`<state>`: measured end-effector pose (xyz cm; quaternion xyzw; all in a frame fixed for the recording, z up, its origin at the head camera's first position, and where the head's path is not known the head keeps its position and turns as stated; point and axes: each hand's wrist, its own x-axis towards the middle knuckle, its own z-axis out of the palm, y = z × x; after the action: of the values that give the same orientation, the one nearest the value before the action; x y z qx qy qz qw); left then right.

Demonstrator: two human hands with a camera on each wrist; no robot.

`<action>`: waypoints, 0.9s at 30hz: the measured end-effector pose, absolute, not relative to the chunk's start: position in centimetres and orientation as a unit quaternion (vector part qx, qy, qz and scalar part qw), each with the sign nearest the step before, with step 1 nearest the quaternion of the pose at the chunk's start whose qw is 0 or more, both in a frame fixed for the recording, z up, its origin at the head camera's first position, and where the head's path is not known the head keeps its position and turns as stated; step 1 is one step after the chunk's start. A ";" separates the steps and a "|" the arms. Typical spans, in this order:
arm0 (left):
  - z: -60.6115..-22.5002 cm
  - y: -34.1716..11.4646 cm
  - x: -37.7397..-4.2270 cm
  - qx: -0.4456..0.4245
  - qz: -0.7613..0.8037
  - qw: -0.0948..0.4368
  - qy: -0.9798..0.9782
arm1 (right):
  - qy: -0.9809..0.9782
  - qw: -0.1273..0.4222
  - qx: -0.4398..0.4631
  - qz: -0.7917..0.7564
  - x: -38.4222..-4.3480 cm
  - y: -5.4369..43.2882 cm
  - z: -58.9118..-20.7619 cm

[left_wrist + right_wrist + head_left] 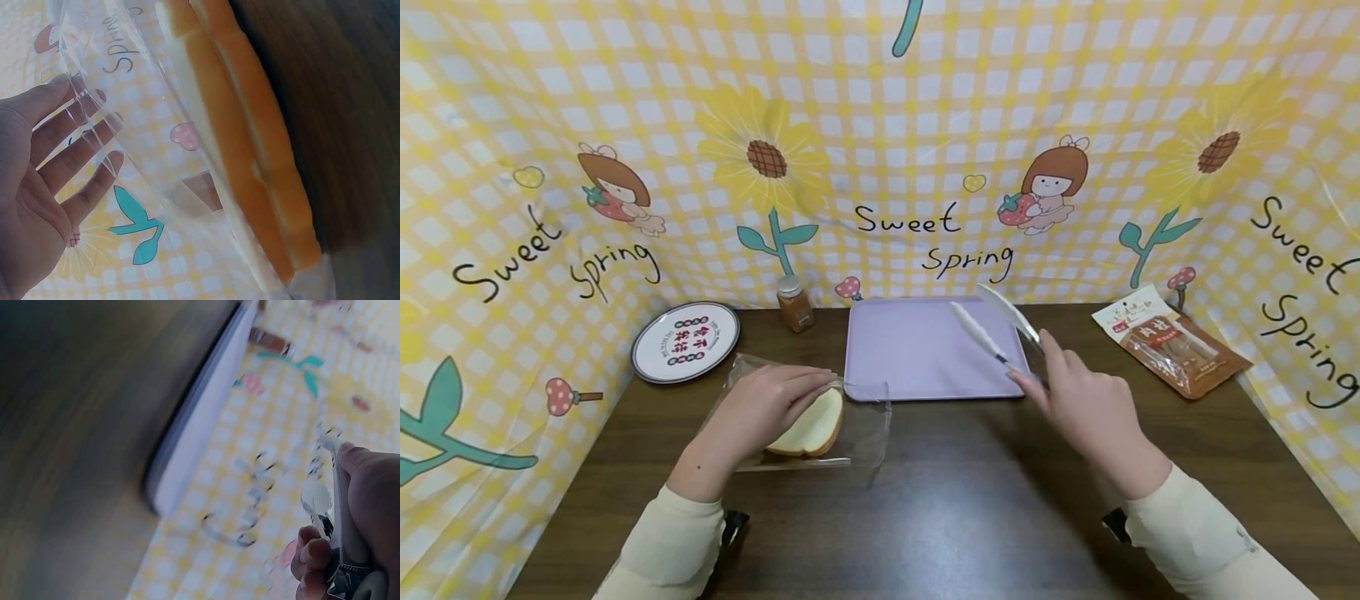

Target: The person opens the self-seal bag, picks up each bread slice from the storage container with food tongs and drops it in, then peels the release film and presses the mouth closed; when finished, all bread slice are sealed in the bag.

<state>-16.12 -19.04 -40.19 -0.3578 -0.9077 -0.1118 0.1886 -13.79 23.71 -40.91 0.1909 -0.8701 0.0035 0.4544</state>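
My left hand [775, 400] is over a clear plastic bag [872, 421] with sliced bread [816, 425] inside. In the left wrist view, its fingers are loosely extended and spread at the film's edge, with the thumb near the index finger. Two bread slices [237, 144] lie stacked there, brown crust towards the camera. My right hand [1086, 408] grips a pair of tongs [1011, 321], whose two pale arms point up and left, spread apart over the right part of a lilac tray [925, 350]. In the right wrist view, fingers and thumb wrap the handle.
A white plate [685, 343] with printed lettering lies at the back left. Beside it stands a small jar [794, 304] of brown powder. A brown-and-white food packet [1176, 342] rests at the back right. Checked cloth hangs round the dark wooden table [940, 517].
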 end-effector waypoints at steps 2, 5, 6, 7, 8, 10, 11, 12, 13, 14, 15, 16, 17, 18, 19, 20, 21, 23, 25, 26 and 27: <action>-40.2 -19.1 -16.1 -0.358 -0.112 0.186 -0.908 | -0.874 0.454 0.173 0.003 -14.3 24.8 -41.5; -40.2 -19.2 -16.1 -0.356 -0.114 0.183 -0.909 | -0.885 0.441 0.149 0.002 -15.1 26.4 -42.2; -40.2 -19.2 -16.1 -0.355 -0.114 0.182 -0.910 | -0.890 0.435 0.140 0.003 -15.3 26.9 -42.4; -40.1 -19.3 -16.1 -0.354 -0.113 0.182 -0.910 | -0.894 0.428 0.132 0.004 -15.5 27.4 -42.6; -40.1 -19.3 -16.1 -0.354 -0.112 0.182 -0.911 | -0.900 0.418 0.123 0.008 -15.7 28.0 -42.8; -40.1 -19.3 -16.0 -0.354 -0.111 0.182 -0.911 | -0.910 0.400 0.108 0.017 -16.0 29.0 -43.2; -40.0 -19.4 -16.0 -0.354 -0.111 0.182 -0.911 | -0.914 0.392 0.101 0.020 -16.1 29.4 -43.4; -40.0 -19.4 -16.0 -0.354 -0.110 0.183 -0.910 | -0.918 0.385 0.094 0.023 -16.2 29.9 -43.6; -40.0 -19.4 -16.0 -0.355 -0.111 0.184 -0.910 | -0.921 0.378 0.089 0.025 -16.3 30.4 -43.8; -40.0 -19.4 -16.0 -0.356 -0.111 0.185 -0.909 | -0.925 0.371 0.082 0.029 -16.3 30.8 -44.0; -40.0 -19.4 -16.1 -0.356 -0.112 0.185 -0.909 | -0.927 0.365 0.077 0.030 -16.4 31.1 -44.2; -40.0 -19.4 -16.1 -0.356 -0.113 0.185 -0.909 | -0.929 0.360 0.074 0.030 -16.4 31.5 -44.4; -40.0 -19.4 -16.1 -0.357 -0.114 0.186 -0.908 | -0.932 0.355 0.070 0.029 -16.5 31.8 -44.6; -40.0 -19.4 -16.1 -0.357 -0.114 0.186 -0.908 | -0.934 0.349 0.066 0.028 -16.5 32.0 -44.7; -40.0 -19.4 -16.1 -0.357 -0.114 0.186 -0.908 | -0.937 0.342 0.062 0.028 -16.5 32.3 -44.9; -40.1 -19.4 -16.2 -0.357 -0.113 0.187 -0.908 | -0.942 0.329 0.056 0.030 -16.6 32.5 -44.9; -40.1 -19.4 -16.2 -0.358 -0.113 0.187 -0.908 | -0.948 0.312 0.050 0.032 -16.6 32.7 -44.9; -40.1 -19.4 -16.2 -0.358 -0.113 0.187 -0.908 | -0.964 0.263 0.031 0.040 -16.6 33.1 -44.9; -40.1 -19.3 -16.2 -0.357 -0.113 0.187 -0.908 | -0.979 0.195 0.006 0.055 -16.7 33.5 -44.7; -40.1 -19.3 -16.2 -0.357 -0.112 0.187 -0.908 | -0.985 0.163 -0.006 0.061 -16.8 33.8 -44.7; -40.1 -19.3 -16.2 -0.357 -0.113 0.186 -0.909 | -0.989 0.133 -0.015 0.065 -16.9 34.0 -44.6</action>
<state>-16.22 -19.32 -40.10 -0.3567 -0.9086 -0.1126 0.1856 -16.88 34.01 -44.62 -0.0147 -0.9888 0.0654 0.1332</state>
